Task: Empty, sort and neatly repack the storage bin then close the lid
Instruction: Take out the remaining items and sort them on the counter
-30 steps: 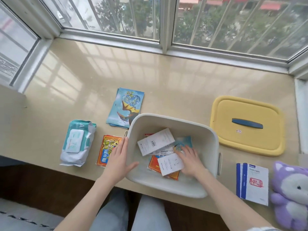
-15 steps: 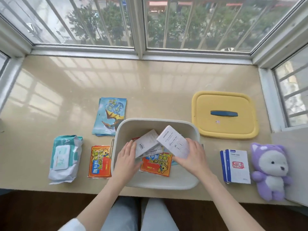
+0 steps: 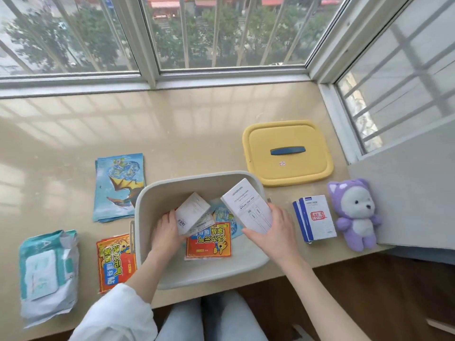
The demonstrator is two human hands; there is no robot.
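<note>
The white storage bin (image 3: pixel 197 274) stands open at the sill's front edge. Inside it my left hand (image 3: pixel 165 231) grips a white paper box (image 3: pixel 192 212) with more white boxes under it. My right hand (image 3: pixel 273 230) holds a white cable box (image 3: pixel 247 207), lifted and tilted over the bin's right side. A red and yellow packet (image 3: pixel 209 242) and a blue packet (image 3: pixel 227 217) lie on the bin's floor. The yellow lid (image 3: pixel 288 173) with a blue handle lies flat behind the bin to the right.
Left of the bin lie a stack of blue dragon packets (image 3: pixel 119 187), a red packet (image 3: pixel 114 263) and a pack of wet wipes (image 3: pixel 48 273). On the right are blue and white boxes (image 3: pixel 316 217) and a purple plush bear (image 3: pixel 354 215). Windows enclose the sill.
My right hand has lifted the white cable box out of the pile toward the bin's right side. My left hand has moved from the rim into the bin and gripped another white box.
</note>
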